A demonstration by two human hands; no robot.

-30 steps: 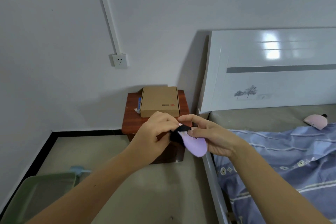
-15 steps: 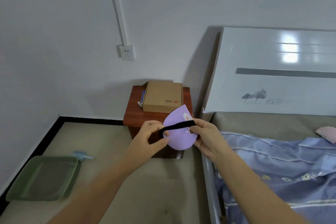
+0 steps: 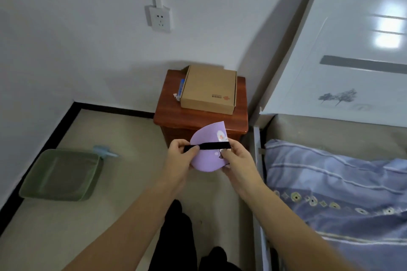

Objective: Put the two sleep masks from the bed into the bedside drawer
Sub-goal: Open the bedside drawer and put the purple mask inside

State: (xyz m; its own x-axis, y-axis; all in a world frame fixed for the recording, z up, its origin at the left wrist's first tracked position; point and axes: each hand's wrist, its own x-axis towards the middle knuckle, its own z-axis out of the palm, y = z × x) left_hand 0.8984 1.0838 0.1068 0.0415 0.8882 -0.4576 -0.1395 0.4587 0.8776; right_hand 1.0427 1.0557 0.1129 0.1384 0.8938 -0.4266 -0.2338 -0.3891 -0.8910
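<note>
A purple sleep mask (image 3: pixel 208 157), folded in half with a black strap across it, is held in front of me in both hands. My left hand (image 3: pixel 179 160) pinches the strap's left end and the mask's edge. My right hand (image 3: pixel 236 160) grips the mask's right side. Just beyond them stands the reddish-brown bedside cabinet (image 3: pixel 167 116); the mask and my hands hide most of its front, so the drawer does not show. The second mask is out of view.
A brown cardboard box (image 3: pixel 209 89) lies on the cabinet top, with a small blue item beside it. The bed with a blue striped quilt (image 3: pixel 330 182) and white headboard (image 3: pixel 352 50) is at the right. A green plastic basin (image 3: pixel 61 175) sits on the floor at the left.
The view has tilted down and come closer to the cabinet. The mask went from bunched in my fingers to held flat with the strap stretched across it. The pink mask on the bed left the view.
</note>
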